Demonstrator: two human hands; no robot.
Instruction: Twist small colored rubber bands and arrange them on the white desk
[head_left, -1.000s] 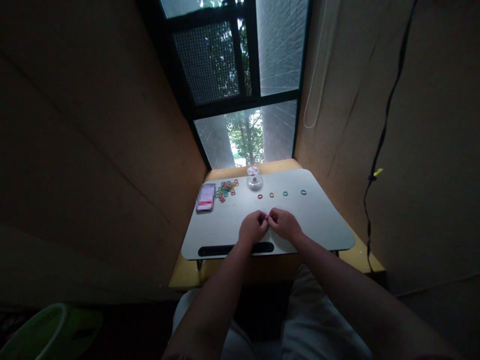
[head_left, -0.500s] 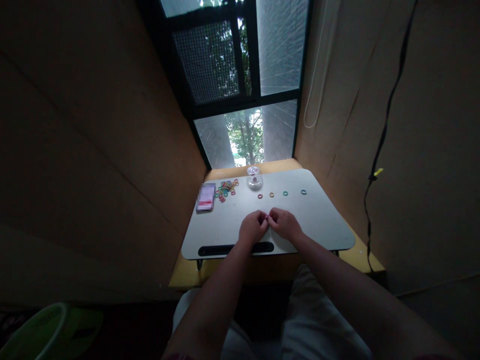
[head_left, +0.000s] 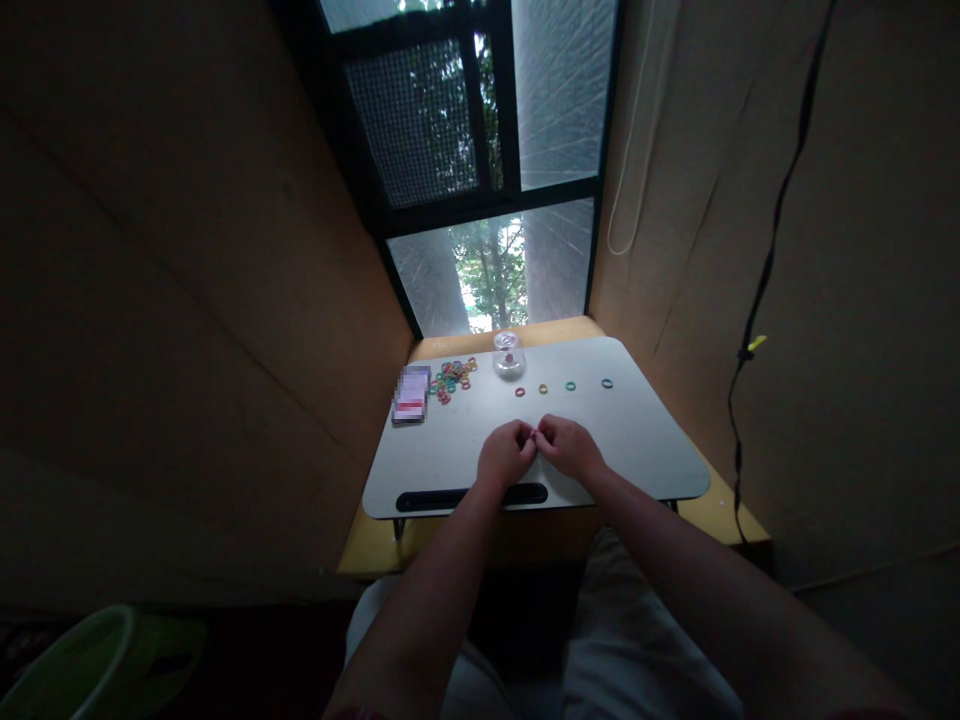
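Observation:
My left hand [head_left: 507, 455] and my right hand [head_left: 568, 448] meet fingertip to fingertip just above the white lap table [head_left: 435, 450]. Both are closed in a pinch on a small pink thing [head_left: 534, 434], mostly hidden by the fingers, so its exact shape does not show. Beyond the hands, spaced out in a row, lie a red ring-shaped band [head_left: 520, 396], a yellow one [head_left: 543, 393], a green one [head_left: 571, 389] and a dark blue one [head_left: 607, 387]. A heap of coloured bands [head_left: 454, 376] lies at the back left.
A clear plastic container [head_left: 510, 369] with something small and dark pink inside stands at the back. A phone-like device [head_left: 411, 395] with a blurred screen lies at left. Along the near edge runs a black slot [head_left: 435, 499]. A dark cable [head_left: 766, 260] hangs at right.

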